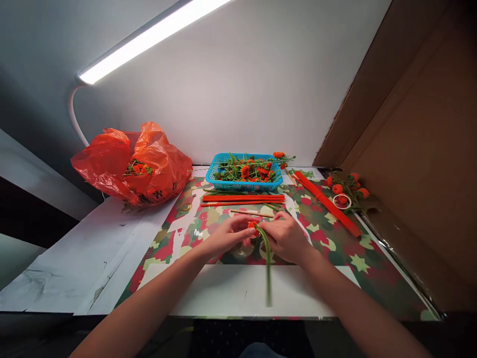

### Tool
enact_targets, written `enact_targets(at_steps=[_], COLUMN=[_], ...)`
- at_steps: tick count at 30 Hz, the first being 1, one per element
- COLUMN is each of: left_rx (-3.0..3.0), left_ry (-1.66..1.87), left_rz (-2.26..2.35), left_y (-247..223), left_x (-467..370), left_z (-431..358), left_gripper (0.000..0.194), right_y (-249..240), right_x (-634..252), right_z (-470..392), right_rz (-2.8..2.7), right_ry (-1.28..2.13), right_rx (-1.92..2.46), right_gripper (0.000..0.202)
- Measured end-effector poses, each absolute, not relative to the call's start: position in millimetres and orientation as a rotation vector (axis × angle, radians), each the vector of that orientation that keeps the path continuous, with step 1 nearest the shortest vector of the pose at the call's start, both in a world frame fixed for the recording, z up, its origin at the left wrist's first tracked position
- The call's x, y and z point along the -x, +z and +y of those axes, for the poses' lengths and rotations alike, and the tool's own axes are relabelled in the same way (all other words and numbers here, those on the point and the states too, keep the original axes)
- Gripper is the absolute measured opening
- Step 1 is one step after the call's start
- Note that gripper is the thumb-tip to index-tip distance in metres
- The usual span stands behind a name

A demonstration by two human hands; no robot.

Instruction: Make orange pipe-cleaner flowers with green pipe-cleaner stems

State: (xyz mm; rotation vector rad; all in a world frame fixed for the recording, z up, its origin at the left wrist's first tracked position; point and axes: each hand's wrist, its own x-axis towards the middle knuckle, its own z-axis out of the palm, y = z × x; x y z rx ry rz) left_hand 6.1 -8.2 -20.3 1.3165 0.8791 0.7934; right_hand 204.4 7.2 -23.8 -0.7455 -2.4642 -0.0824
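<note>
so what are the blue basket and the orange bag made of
The blue basket looks like moulded plastic, slightly glossy, going by its lattice walls and smooth rim. The orange bag seems to be thin, shiny plastic film: it crinkles and catches highlights. Exact plastics unclear.

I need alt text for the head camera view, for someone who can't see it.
Two hands, left and right, hold a small orange flower with green strips hanging down, over a patterned table cover. Behind them sit a blue basket of orange flowers and, to the left, a red plastic bag.
</note>
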Motion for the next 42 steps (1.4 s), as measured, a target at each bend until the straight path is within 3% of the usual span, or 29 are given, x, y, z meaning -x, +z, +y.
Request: enact_targets(at_steps=[6, 14, 26, 42], left_rx=[-1.422, -1.623, -1.950, -2.165], left_ry=[0.762, 0.653, 0.523, 0.645], left_rz=[0.955, 1.047, 1.009, 0.986], left_y=[-30.1, -27.5, -25.4, -22.6], left_x=[-5.1, -3.7, -4.3, -2.8], left_z=[-5.7, -9.1, -10.6, -13.5], left_gripper=[0.034, 0.035, 0.038, 0.038], right_y=[-20.7, -24.3, -18.9, -33.3], right_x=[-203.2, -205.7, -201.8, -202.3], right_z=[5.5, 4.8, -0.7, 11.4], right_rz=[-2.553, -2.684, -2.726, -2.539], right_ry=[-0.067, -0.046, 0.514, 0.288], right_rx=[0.782, 0.807, 0.957, 0.686], right_gripper=[0.020, 0.019, 0.023, 0.032])
